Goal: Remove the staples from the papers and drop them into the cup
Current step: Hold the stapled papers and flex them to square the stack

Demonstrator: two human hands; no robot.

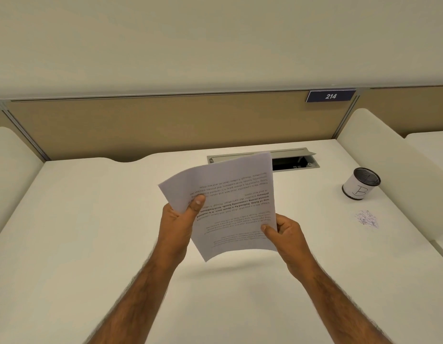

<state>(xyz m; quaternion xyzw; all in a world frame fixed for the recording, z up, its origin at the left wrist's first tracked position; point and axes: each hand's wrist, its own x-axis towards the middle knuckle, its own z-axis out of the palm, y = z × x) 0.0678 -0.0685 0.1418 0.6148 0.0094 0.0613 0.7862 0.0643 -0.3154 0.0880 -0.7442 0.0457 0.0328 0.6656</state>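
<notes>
The papers (230, 202) were held up in the air over the middle of the desk (91, 219), between both hands, with the printed text upside down to the camera and the far edge tipped away towards the back edge of the desk. The left hand (178, 224) gripped the sheets at their left edge, thumb pressed on top and fingers curled underneath. The right hand (287, 234) pinched the right edge close to the near corner, thumb on the printed face, the other fingers hidden behind the paper. The cup (360, 184), a dark mesh pot wrapped in a white label, stood upright near the right edge of the desk, well apart from the hands. Nearer than the cup lay a small heap of fine dark bits (367, 218), too small to make out singly. Behind the papers, a cable hatch (290, 162) sat open at the desk's back edge.
</notes>
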